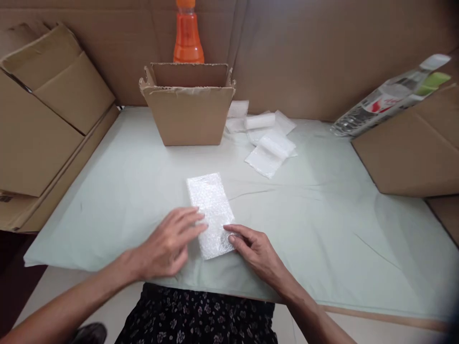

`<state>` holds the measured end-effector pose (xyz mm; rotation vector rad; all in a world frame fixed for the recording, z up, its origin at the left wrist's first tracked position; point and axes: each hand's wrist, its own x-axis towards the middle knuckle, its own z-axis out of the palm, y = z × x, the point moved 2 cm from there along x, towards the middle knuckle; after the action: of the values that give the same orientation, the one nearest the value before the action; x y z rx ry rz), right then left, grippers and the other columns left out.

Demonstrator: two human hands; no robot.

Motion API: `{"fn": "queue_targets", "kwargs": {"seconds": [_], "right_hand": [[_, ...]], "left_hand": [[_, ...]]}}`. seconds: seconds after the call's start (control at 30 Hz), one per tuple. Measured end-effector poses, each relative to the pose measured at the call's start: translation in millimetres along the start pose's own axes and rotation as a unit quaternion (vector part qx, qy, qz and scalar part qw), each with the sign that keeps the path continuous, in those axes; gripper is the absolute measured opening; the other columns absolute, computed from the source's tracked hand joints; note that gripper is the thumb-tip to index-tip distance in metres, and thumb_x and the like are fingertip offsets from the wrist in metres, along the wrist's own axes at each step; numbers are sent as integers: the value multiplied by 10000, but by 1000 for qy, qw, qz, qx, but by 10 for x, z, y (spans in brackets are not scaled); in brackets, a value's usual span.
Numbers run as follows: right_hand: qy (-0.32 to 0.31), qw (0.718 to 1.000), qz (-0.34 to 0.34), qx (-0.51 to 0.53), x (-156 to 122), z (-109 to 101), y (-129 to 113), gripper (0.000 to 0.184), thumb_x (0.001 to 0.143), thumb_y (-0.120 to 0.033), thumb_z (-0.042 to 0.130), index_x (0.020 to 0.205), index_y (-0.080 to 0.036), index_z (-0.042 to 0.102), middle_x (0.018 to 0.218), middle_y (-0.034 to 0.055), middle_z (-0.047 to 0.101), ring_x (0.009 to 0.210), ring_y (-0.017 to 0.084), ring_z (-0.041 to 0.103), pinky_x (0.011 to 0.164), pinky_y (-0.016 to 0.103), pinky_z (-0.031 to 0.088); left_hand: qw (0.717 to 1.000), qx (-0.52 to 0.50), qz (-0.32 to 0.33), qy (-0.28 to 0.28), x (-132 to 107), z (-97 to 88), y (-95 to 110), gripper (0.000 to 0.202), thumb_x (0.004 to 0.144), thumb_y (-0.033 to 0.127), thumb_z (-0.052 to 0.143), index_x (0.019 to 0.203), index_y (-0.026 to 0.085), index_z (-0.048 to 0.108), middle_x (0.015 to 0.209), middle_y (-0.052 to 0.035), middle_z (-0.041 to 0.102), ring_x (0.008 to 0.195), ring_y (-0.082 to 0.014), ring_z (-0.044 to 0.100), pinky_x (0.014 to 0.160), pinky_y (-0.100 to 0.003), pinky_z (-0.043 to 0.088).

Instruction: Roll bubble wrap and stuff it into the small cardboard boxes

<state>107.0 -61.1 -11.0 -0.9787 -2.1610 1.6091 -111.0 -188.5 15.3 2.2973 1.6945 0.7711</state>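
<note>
A flat rectangle of white bubble wrap (211, 210) lies on the pale green cloth (315, 215) near the table's front edge. My left hand (168, 246) rests flat beside its near left edge, fingers stretched out and touching the wrap. My right hand (254, 248) sits at the wrap's near right corner, fingers curled, with the fingertips pressing on that edge. Neither hand lifts the wrap off the cloth.
An open cardboard box (189, 102) stands at the back centre, an orange bottle (187, 33) behind it. Loose bubble wrap pieces and a roll (268, 143) lie to its right. Flattened cartons (46, 119) lean at left; a carton (412, 148) with a clear plastic bottle (390, 102) sits at right.
</note>
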Motion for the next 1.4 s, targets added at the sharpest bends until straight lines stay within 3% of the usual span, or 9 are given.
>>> {"fn": "queue_targets", "kwargs": {"seconds": [0.1,0.23,0.5,0.63,0.77,0.97,1.1,1.23,1.4], "right_hand": [[-22,992,65,102,2,8,12,347,927,-428,634,1167,-212,762,939,61,781,733,174,707,727,337,618],[-76,981,92,153,-55,-43,0,487,921,-525,646,1269,-188,700,738,23,692,625,143,626,621,286,559],[38,978,-128,-162,117,-197,-132,561,886,-407,714,1414,-279,575,1269,97,697,1099,258,677,879,404,582],[29,969,-94,-228,395,38,-70,397,943,-302,573,1329,-238,636,821,25,729,739,202,677,746,368,566],[16,953,-79,-292,507,120,-39,404,921,-274,574,1313,-205,645,733,11,703,668,197,655,668,331,525],[119,885,-257,-369,264,15,-217,355,972,-268,579,1323,-225,603,1168,134,728,1030,282,688,838,426,534],[22,832,-359,-424,216,82,-279,331,966,-168,563,1291,-179,619,1347,169,667,1229,316,616,948,478,498],[-34,873,-311,-374,301,93,-248,334,1004,-109,433,1243,-195,650,1140,98,762,996,229,694,851,397,525],[-101,925,-190,-313,254,41,-273,342,1017,-263,539,1352,-241,605,1176,60,753,965,208,701,869,383,553]], "left_hand": [[1000,22,12,-4,-247,182,239,692,819,52,571,1490,178,453,1505,-172,548,1466,-345,430,1151,-592,457],[995,-8,-30,99,-160,373,212,453,904,68,550,1337,194,597,1156,-115,746,1141,-273,680,971,-486,580],[927,-240,-277,83,-47,332,-8,482,994,295,525,1470,228,476,1186,-103,752,969,-197,754,801,-335,633],[953,-100,-235,163,-46,328,27,495,977,228,562,1462,251,464,1087,-80,736,975,-210,719,851,-369,615],[969,72,-127,200,-36,291,106,551,919,140,619,1442,241,478,1274,-140,635,1188,-283,607,985,-463,544],[989,86,-108,59,21,356,28,451,876,152,614,1323,133,560,1238,-168,652,1144,-324,599,948,-493,519],[987,94,-105,71,55,363,-15,471,839,20,518,1287,155,578,1189,-137,679,1106,-290,616,945,-467,506],[984,36,-139,103,48,203,31,377,898,55,511,1234,197,609,1041,-70,731,999,-248,653,917,-452,502],[976,-31,-209,45,46,61,45,289,952,226,575,1232,198,641,825,-8,695,754,-189,632,778,-373,518]]}}
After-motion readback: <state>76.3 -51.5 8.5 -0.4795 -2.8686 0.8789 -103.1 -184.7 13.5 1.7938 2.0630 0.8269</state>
